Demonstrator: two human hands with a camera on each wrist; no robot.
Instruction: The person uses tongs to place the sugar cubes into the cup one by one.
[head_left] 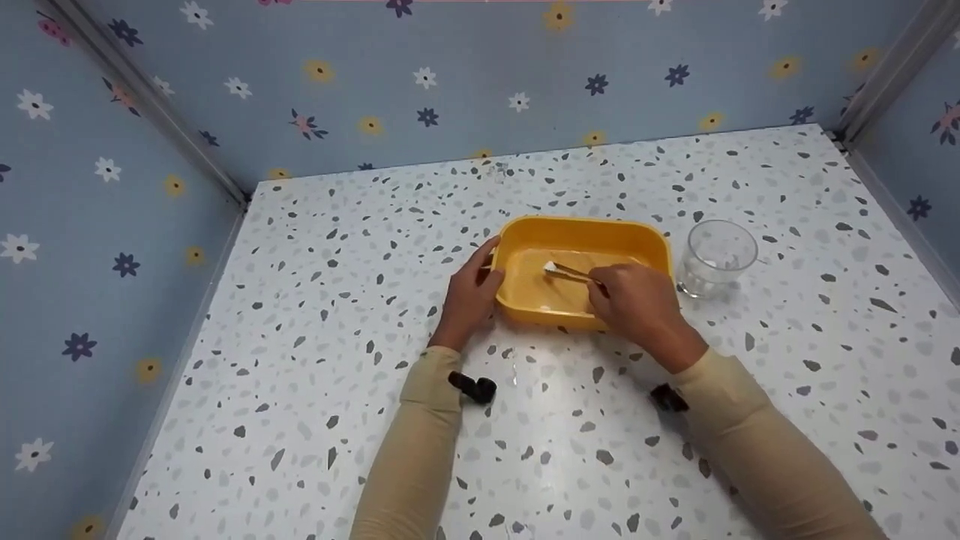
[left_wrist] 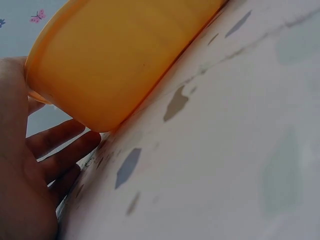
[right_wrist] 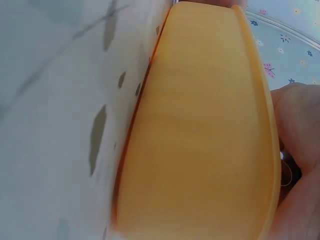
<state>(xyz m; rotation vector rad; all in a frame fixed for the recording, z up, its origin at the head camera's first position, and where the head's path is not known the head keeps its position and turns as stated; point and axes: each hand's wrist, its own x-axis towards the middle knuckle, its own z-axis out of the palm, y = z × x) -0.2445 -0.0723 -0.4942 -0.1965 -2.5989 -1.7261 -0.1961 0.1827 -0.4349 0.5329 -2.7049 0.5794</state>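
A yellow plastic tub sits on the speckled table. My left hand holds the tub's left end, thumb and forefinger at the rim and handle; in the left wrist view its other fingers spread below the rim beside the wall. Inside the tub's outline, my right hand grips a pair of metal tweezers pointing left. At their tips is a small white piece, over the tub floor. In the right wrist view the tub wall hides most of the right hand and the tweezers.
A clear drinking glass stands just right of the tub, close to my right hand. Flower-patterned panels border the table at the back and both sides. A black wrist strap sits on my left sleeve.
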